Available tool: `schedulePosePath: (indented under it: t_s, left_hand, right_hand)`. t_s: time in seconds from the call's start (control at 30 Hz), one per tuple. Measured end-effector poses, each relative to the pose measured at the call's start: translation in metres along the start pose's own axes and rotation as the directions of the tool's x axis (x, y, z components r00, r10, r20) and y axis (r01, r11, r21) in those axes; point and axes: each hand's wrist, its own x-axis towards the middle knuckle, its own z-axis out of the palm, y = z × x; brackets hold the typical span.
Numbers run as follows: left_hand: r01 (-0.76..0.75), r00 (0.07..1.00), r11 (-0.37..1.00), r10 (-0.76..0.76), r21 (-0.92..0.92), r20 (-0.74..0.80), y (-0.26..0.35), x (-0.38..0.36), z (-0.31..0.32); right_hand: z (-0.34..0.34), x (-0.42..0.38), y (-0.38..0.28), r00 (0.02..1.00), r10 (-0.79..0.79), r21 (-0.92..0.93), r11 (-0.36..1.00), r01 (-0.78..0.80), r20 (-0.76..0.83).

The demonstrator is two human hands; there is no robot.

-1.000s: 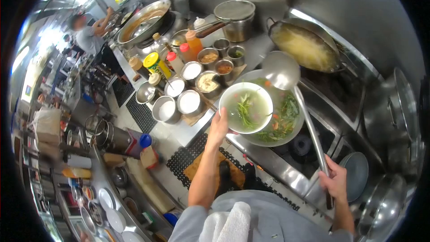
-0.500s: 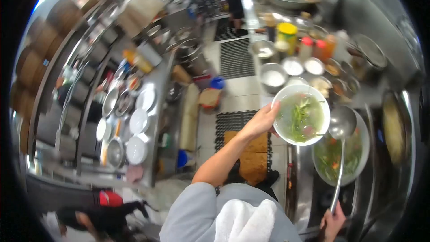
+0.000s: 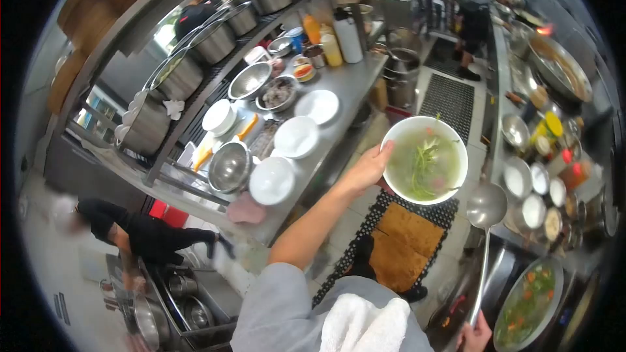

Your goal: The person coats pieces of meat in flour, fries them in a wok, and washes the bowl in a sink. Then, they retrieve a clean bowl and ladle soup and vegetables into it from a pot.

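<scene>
My left hand is closed on the rim of a white bowl, thumb on top and fingers underneath. Clear soup with green leaves fills it. In my right hand is the handle end of a long metal ladle. Its round bowl hangs to the right of the soup bowl, a small gap apart. Lower right, an oval-looking pan holds more soup with green leaves and orange pieces. A white towel lies against my chest.
Left stands a steel counter with white bowls, metal bowls and squeeze bottles. Stockpots line the shelf above. Seasoning tubs and a large wok are on the right. One co-worker is lower left, another at the back.
The view has turned left, bringing the left counter nearer the middle. Bowl and ladle have moved away from the pan of soup, both still held.
</scene>
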Motion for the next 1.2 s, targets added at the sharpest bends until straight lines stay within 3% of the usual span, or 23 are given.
schedulePosePath:
  t_s: [0.07,0.27,0.47,0.57,0.7,0.77,0.87,1.0,1.2]
  left_hand:
    - [-0.005,0.997,1.000,0.005,-0.003,-0.080,0.004,-0.004,-0.049]
    - [0.043,0.968,0.999,-0.045,-0.011,-0.248,0.008,-0.022,-0.187]
    - [-0.015,0.905,0.998,-0.011,-0.059,-0.425,-0.006,-0.034,-0.292]
    - [-0.011,0.843,0.995,-0.045,-0.101,-0.536,-0.024,-0.035,-0.335]
    - [0.019,0.843,0.988,-0.098,-0.153,-0.529,-0.025,-0.039,-0.372]
    - [-0.047,0.771,0.998,0.007,-0.046,-0.637,-0.026,-0.037,-0.382]
    - [-0.031,0.748,0.995,-0.041,-0.096,-0.663,-0.038,-0.023,-0.406]
    - [-0.048,0.703,0.990,-0.059,-0.130,-0.709,-0.029,0.001,-0.403]
    - [-0.121,0.767,0.957,-0.080,-0.265,-0.637,-0.058,0.097,-0.402]
  right_hand:
    - [0.038,0.017,-0.013,0.996,0.089,0.006,0.996,-0.089,0.015]
    - [0.134,0.059,-0.029,0.991,0.082,0.014,0.996,-0.083,0.108]
    - [0.190,0.104,-0.033,0.979,0.118,-0.008,0.993,-0.119,0.163]
    - [0.212,0.142,-0.017,0.982,0.027,0.078,0.996,-0.042,0.188]
    - [0.234,0.176,-0.034,0.984,0.024,0.011,1.000,-0.026,0.178]
    - [0.241,0.197,-0.045,0.966,0.082,0.033,0.995,-0.092,0.247]
    - [0.244,0.237,-0.040,0.948,0.094,-0.010,0.995,-0.095,0.304]
    - [0.269,0.270,-0.060,0.969,0.088,-0.076,0.994,-0.072,0.231]
    - [0.283,0.345,-0.070,0.957,0.100,-0.051,0.995,-0.089,0.274]
